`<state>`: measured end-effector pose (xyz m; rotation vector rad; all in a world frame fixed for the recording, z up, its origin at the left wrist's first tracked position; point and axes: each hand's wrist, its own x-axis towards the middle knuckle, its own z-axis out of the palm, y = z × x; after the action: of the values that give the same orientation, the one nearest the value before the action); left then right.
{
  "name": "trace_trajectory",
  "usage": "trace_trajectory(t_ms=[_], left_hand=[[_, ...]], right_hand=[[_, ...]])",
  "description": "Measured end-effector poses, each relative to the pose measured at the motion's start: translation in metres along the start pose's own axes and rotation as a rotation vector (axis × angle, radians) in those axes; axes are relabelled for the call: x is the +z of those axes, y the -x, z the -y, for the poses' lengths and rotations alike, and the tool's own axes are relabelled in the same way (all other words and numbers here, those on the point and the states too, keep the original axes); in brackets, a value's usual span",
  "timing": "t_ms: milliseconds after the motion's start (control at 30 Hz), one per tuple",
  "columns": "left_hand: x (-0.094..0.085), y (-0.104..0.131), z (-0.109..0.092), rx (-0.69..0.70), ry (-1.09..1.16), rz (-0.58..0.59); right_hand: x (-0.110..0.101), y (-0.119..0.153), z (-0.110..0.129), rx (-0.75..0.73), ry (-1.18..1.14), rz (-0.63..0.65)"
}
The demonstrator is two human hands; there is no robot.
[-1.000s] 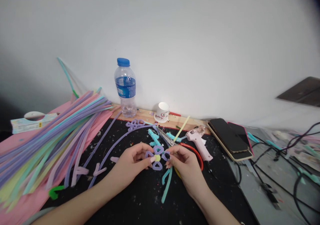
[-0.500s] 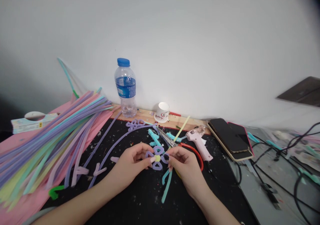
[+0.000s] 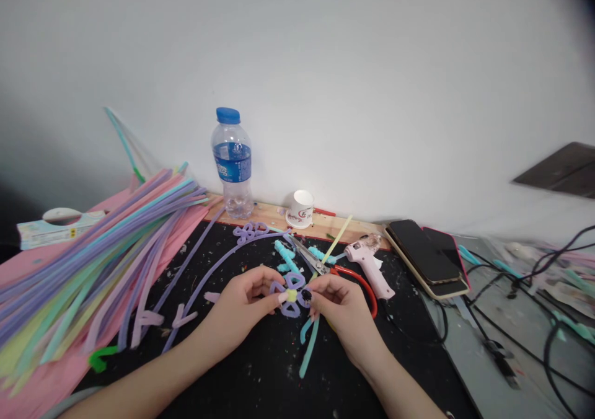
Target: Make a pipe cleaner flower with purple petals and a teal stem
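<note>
Between my two hands is a purple pipe-cleaner flower [image 3: 291,308] with looped petals and a yellow centre. My left hand [image 3: 253,298] pinches its left side, the thumb tip lying by the centre. With thumb and fingers closed, my right hand [image 3: 337,301] grips the right petal, where a small dark spot shows. Teal pipe-cleaner pieces [image 3: 309,349] hang below the right fingers; whether they join the flower is hidden. Just behind the right hand lie scissors with red handles [image 3: 357,276], blades pointing away to the left. Twisted turquoise pipe cleaners [image 3: 287,256] rest beside the blades.
A big bundle of pastel pipe cleaners [image 3: 116,245] covers the left side on pink paper. At the back stand a water bottle [image 3: 232,162] and a paper cup [image 3: 300,209]. A pink glue gun [image 3: 372,267], phones [image 3: 425,251] and black cables [image 3: 515,332] lie to the right.
The hands and flower hold almost the same pose. The whole view has shifted very slightly, with the bottle and bundle a little further left.
</note>
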<state>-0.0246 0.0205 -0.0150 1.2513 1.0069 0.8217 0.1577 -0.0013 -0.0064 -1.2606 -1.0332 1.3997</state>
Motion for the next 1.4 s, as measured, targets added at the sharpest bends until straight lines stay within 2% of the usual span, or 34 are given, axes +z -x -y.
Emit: trace_trajectory(t_ms=[1400], left_hand=[[-0.0011, -0.0004, 0.0058, 0.000, 0.011, 0.028]], right_hand=[[-0.0004, 0.0007, -0.0001, 0.063, -0.021, 0.038]])
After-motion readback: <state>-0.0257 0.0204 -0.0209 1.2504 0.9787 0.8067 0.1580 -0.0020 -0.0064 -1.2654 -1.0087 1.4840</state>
